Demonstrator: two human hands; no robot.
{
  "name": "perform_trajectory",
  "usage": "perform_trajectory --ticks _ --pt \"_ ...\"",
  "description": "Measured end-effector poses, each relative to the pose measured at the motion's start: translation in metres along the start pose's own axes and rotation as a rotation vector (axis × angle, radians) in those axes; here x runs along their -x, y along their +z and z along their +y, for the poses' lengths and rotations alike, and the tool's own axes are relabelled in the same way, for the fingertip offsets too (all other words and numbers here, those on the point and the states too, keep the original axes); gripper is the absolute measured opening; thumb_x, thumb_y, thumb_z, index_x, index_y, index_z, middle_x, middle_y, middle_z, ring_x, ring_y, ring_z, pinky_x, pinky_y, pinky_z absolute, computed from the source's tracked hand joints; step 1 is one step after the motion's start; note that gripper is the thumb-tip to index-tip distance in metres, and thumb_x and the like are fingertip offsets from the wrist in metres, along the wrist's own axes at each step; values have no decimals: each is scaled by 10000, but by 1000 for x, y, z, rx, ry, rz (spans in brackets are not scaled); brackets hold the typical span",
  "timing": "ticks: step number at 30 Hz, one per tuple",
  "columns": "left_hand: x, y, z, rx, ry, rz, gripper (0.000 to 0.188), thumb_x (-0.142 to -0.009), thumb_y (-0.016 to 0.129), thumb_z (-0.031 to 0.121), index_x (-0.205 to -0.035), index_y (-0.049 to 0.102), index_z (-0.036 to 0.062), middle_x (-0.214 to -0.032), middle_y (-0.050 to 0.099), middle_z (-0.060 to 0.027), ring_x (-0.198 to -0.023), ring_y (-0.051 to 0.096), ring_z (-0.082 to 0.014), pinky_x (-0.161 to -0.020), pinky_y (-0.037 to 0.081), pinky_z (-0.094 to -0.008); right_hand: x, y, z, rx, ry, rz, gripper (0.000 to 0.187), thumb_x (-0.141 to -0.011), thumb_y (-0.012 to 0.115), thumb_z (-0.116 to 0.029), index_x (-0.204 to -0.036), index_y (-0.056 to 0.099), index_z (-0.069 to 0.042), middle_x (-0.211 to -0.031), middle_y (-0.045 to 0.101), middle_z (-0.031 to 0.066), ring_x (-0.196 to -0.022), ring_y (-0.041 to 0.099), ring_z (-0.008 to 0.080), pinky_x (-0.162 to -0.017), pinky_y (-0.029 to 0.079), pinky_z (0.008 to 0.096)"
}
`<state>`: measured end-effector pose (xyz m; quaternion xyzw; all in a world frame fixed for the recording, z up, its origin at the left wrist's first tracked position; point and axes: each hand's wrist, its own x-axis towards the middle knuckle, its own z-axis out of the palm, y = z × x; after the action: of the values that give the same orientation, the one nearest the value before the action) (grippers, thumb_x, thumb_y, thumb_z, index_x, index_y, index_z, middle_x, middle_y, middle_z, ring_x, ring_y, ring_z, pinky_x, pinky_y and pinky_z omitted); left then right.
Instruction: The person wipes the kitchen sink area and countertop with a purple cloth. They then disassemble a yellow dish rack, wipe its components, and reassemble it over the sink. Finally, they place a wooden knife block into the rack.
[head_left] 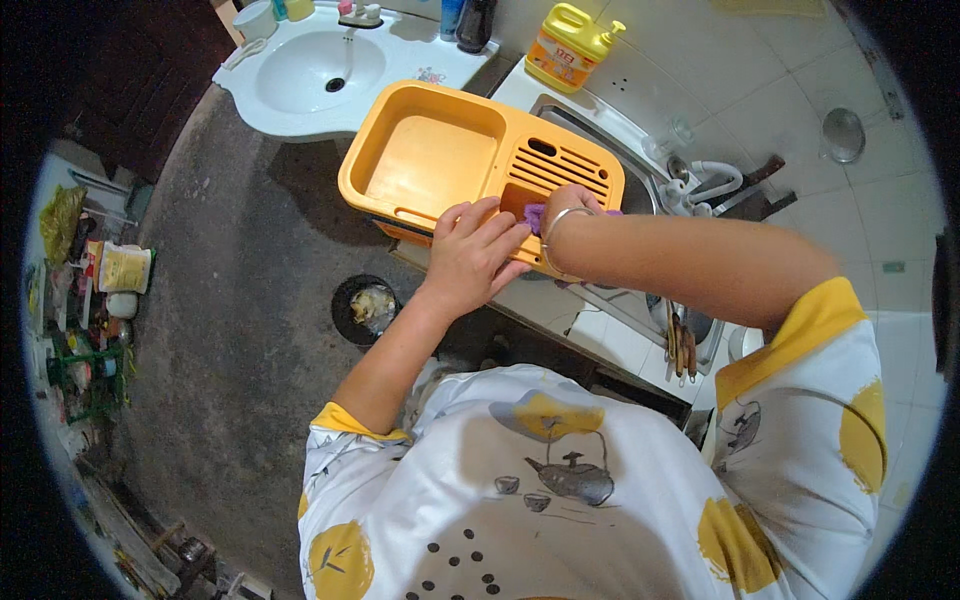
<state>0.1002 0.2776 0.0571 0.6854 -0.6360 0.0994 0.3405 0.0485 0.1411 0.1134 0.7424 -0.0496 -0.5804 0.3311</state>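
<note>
An orange plastic rack (430, 160) lies across the counter's edge in front of me. It has a deep open tray on the left and a slotted top with a small compartment on the right. My left hand (470, 255) grips its near rim, fingers over the top and thumb on the front side. Down at the compartment, my right hand (572, 208) presses a purple cloth (534, 217) into the opening. Its fingers are bent and partly hidden by the wrist, which wears a bangle (560, 222).
Behind the rack stands a white washbasin (320, 72). A yellow pump jug (570, 48) is on the counter by the tiled wall. A metal sink (640, 180) lies beneath my right arm, near a white faucet pipe (715, 180). A black bin (366, 308) with scraps stands on the floor.
</note>
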Motion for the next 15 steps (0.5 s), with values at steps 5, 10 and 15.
perform_trajectory --ticks 5,10,15 --pt "-3 -2 4 -23 -3 17 446 -731 708 376 -1109 626 155 -1091 599 -22 -1158 490 -252 -946 331 -426 -36 14 5 0 -22 30 407 -700 747 -417 -1037 680 -200 -934 697 19 -727 668 208 -561 517 321" --pt "-1 -1 3 -17 -22 30 449 -726 716 381 -1103 633 152 -1079 609 -24 -1163 491 -255 -943 338 -422 46 36 40 -647 -92 324 356 -794 650 -272 -1131 645 -159 -1073 665 104 -900 662 278 -727 537 391" --pt "-2 -5 8 -54 -15 5 446 -716 720 356 -1099 623 149 -1088 594 -19 -1158 488 -256 -944 341 -421 94 138 69 -821 43 315 221 -835 517 -152 -1002 629 -63 -909 664 187 -896 645 342 -722 520 432"
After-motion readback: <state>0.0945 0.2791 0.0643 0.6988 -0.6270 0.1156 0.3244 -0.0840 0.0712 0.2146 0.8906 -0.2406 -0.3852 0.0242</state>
